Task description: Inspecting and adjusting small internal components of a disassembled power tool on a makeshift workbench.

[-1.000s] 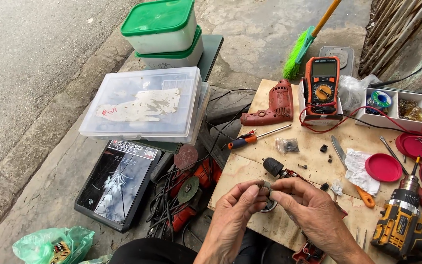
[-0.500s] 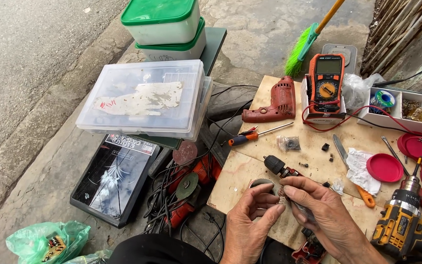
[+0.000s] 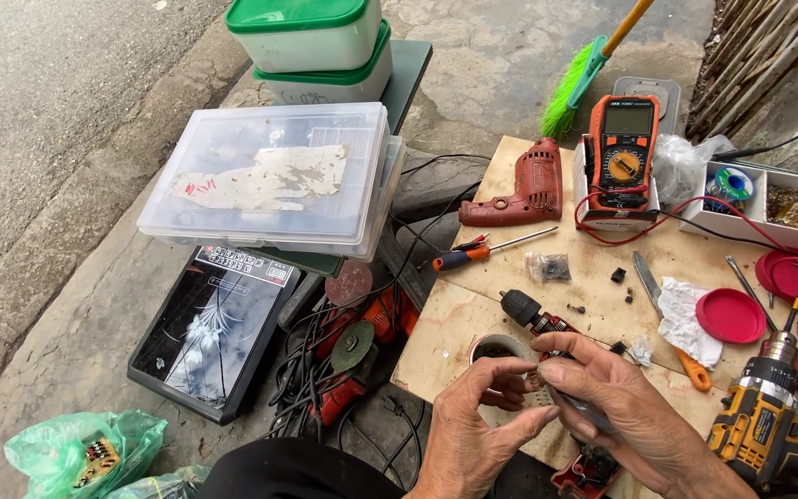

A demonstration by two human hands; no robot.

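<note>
Outdoor pavement beside road; plywood board (image 3: 602,286) as worktop, cluttered with tools. Left hand (image 3: 473,430) and right hand (image 3: 621,407) pinch small brownish part (image 3: 536,381) between fingertips, low over board edge, above cup (image 3: 496,349); detail too small.

I sit outdoors in flat daylight; grey asphalt road (image 3: 39,102) runs along my left, edged by a worn concrete kerb (image 3: 94,249); cracked pavement (image 3: 501,65) lies ahead; a low plywood board (image 3: 593,277) serves as my bench; rusty railings (image 3: 768,55) stand at right.
</note>
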